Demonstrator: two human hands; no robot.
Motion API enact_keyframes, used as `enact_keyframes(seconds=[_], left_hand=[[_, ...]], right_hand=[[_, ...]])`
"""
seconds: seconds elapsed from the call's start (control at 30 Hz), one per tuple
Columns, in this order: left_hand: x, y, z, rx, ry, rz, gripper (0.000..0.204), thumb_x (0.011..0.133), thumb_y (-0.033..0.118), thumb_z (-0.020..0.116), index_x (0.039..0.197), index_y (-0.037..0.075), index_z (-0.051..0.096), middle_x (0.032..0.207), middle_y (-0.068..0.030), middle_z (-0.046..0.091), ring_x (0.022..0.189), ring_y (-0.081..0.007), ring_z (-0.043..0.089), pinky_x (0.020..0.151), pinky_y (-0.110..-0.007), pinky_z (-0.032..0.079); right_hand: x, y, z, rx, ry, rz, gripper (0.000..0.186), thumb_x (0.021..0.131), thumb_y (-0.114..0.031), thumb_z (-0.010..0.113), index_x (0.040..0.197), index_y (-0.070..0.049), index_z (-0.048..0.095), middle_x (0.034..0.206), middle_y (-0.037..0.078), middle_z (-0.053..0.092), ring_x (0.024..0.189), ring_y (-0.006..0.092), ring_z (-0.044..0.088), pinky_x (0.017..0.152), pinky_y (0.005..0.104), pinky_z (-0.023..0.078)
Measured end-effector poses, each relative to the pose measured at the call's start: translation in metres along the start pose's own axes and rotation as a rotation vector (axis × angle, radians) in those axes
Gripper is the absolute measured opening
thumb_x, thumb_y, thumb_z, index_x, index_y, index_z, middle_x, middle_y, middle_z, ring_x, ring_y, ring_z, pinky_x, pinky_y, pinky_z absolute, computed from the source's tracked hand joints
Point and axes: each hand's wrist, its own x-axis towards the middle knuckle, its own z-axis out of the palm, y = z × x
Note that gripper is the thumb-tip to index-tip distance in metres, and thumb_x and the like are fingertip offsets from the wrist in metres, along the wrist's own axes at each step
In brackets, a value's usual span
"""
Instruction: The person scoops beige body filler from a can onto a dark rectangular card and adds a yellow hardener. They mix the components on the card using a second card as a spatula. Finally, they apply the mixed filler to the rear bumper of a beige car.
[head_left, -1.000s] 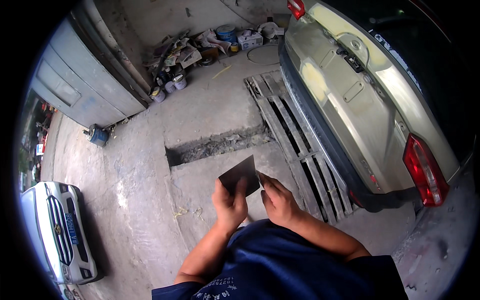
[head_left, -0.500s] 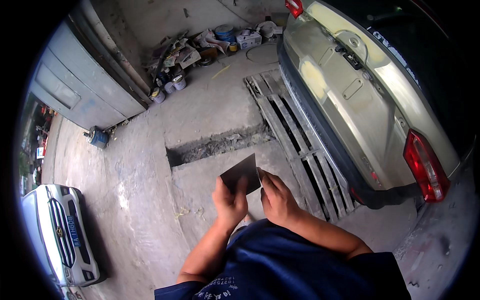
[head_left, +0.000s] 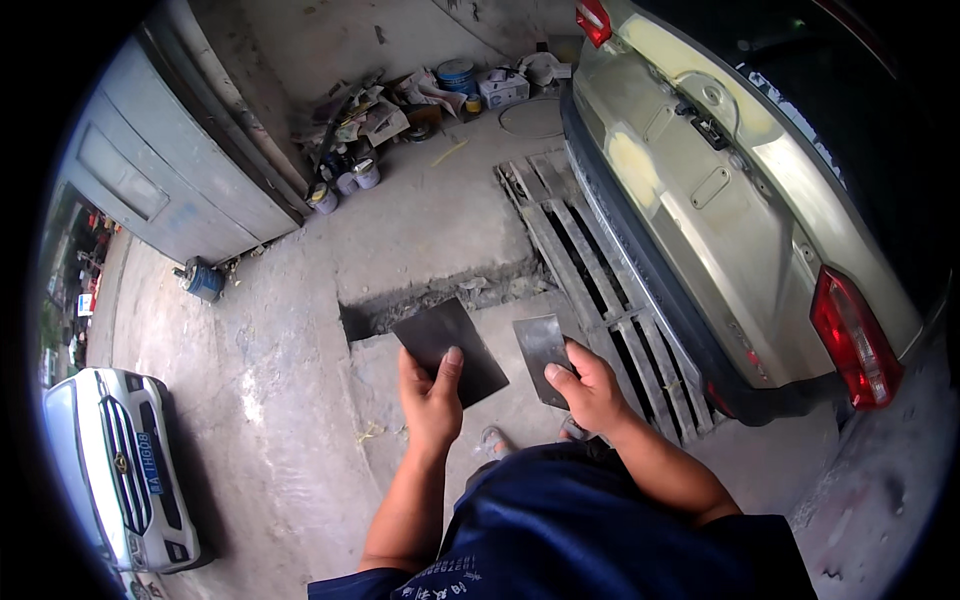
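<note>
My left hand [head_left: 432, 402] is closed on a dark rectangular sheet of sandpaper [head_left: 450, 332], thumb on top and fingers beneath. A narrower, greyer piece that looks like sandpaper [head_left: 540, 345] is pinched in my right hand [head_left: 594, 388] between thumb and fingers. The two pieces are held apart in front of my body, above the concrete floor. To the right stands a car tailgate [head_left: 730, 235] in pale gold, with yellowish filler patches [head_left: 632, 168] on it. Neither hand touches the car.
A rectangular pit [head_left: 385, 312] and slatted metal grating [head_left: 585, 245] lie between me and the car's dark bumper [head_left: 640, 265]. Paint cans [head_left: 367, 172] and papers pile up by the wall. At left are a grey metal door [head_left: 170, 165], a blue can [head_left: 203, 280] and a white car [head_left: 120, 470].
My hands were close together around the dark sheet. They have moved apart, the left leftward with the larger sheet and the right rightward with the smaller piece, which now shows separately.
</note>
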Motion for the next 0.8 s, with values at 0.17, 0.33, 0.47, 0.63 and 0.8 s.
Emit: enact_keyframes(seconds=[0.17,0.33,0.47,0.63,0.8], left_hand=[[-0.015,-0.026,0.019,-0.15,0.092,-0.165,0.035,0.089,-0.002,0.055,0.121,0.003,0.043,0.114,-0.0081,0.056,0.104,-0.0156,0.053,0.093,-0.031,0.042],[-0.01,-0.026,0.014,-0.17,0.054,-0.05,0.031,0.091,0.001,0.055,0.119,0.002,0.043,0.112,-0.0083,0.057,0.101,-0.014,0.055,0.091,-0.028,0.043],[-0.011,-0.029,0.004,-0.127,0.07,-0.042,0.032,0.09,0.001,0.056,0.119,0.003,0.044,0.111,-0.0073,0.057,0.099,-0.0137,0.055,0.088,-0.028,0.045],[0.007,0.001,0.003,-0.219,0.039,-0.072,0.036,0.088,0.001,0.058,0.121,0.003,0.044,0.11,-0.0069,0.058,0.098,-0.0146,0.055,0.088,-0.03,0.045],[0.012,0.001,-0.017,-0.274,-0.044,-0.405,0.04,0.086,0.0,0.059,0.123,0.002,0.044,0.111,-0.0077,0.058,0.1,-0.0177,0.056,0.09,-0.034,0.045]], right_hand=[[0.006,-0.01,0.01,-0.066,-0.047,-0.146,0.035,0.093,-0.011,0.051,0.125,0.003,0.052,0.112,0.013,0.063,0.102,0.017,0.058,0.088,0.0294,0.045],[0.0,-0.01,0.017,-0.302,-0.126,-0.361,0.04,0.086,0.004,0.049,0.126,0.003,0.052,0.119,0.021,0.059,0.111,0.0343,0.057,0.094,0.0368,0.046],[-0.005,0.002,0.019,-0.398,-0.145,-0.433,0.045,0.08,0.012,0.047,0.124,0.002,0.054,0.119,0.021,0.058,0.112,0.0353,0.056,0.095,0.0365,0.045],[-0.01,0.019,0.006,-0.457,-0.07,-0.164,0.03,0.083,0.003,0.051,0.112,0.003,0.058,0.105,0.019,0.063,0.097,0.0323,0.062,0.084,0.0353,0.049],[0.001,0.005,-0.028,0.332,-0.276,0.335,0.021,0.092,-0.019,0.056,0.1,0.0,0.056,0.084,0.001,0.057,0.077,0.0058,0.051,0.065,0.0241,0.044]])
